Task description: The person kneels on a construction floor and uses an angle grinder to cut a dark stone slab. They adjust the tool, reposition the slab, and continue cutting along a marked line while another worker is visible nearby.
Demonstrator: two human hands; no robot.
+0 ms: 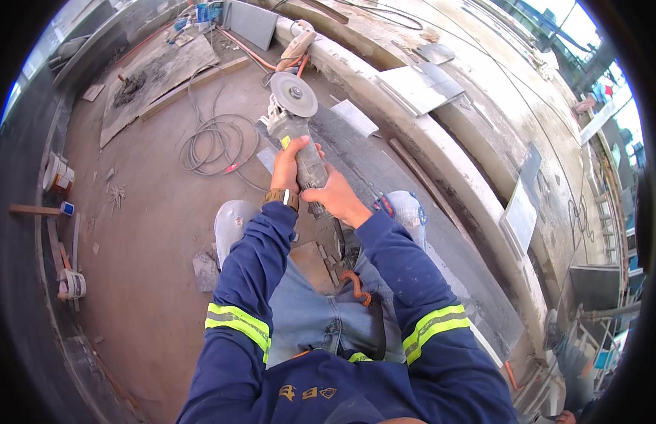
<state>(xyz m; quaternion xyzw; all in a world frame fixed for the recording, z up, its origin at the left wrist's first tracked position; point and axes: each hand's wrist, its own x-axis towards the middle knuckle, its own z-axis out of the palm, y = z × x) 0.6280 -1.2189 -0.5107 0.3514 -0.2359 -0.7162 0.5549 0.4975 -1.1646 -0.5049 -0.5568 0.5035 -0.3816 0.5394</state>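
Observation:
An angle grinder (311, 162) is held up in front of my knees, its round grey disc (284, 99) at the far end and facing up toward me. My left hand (286, 168) is closed round the left side of the body, near the yellow label. Lower down, my right hand (336, 196) grips the rear of the body from the right, thumb across it. The cord hangs down from the rear end between my legs. Under the grinder and to its right lies a long dark grey slab (370, 166) on the floor.
A coiled grey cable (213, 145) lies left of the grinder. Another power tool (295, 49) rests beyond the disc near orange hoses. Pale tiles (423, 86) sit on the concrete ledge at right. At far left are a white bucket (58, 175) and a hammer (42, 210).

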